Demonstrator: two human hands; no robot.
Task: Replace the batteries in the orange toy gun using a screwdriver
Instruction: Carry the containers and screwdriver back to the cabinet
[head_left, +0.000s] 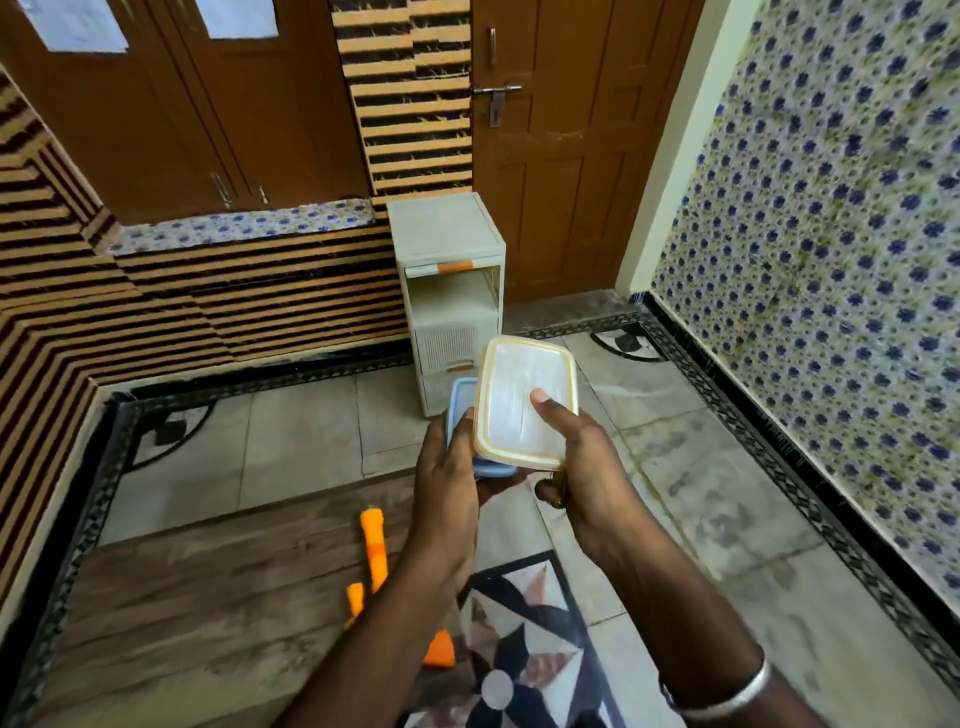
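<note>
Two plastic boxes held up over the floor, toy gun lying below.
The left hand (447, 483) curls its fingers round a blue box (462, 400); the right hand (582, 467) grips a yellow-rimmed box (524, 400), thumb pressed on its lid, overlapping the blue one. The orange toy gun (375, 551) lies near the wooden worktop's (208, 597) right edge, partly hidden by the left forearm.

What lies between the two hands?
Head view: the blue-rimmed rectangular plastic box in the left hand and the yellow-rimmed translucent plastic box in the right hand.
</note>
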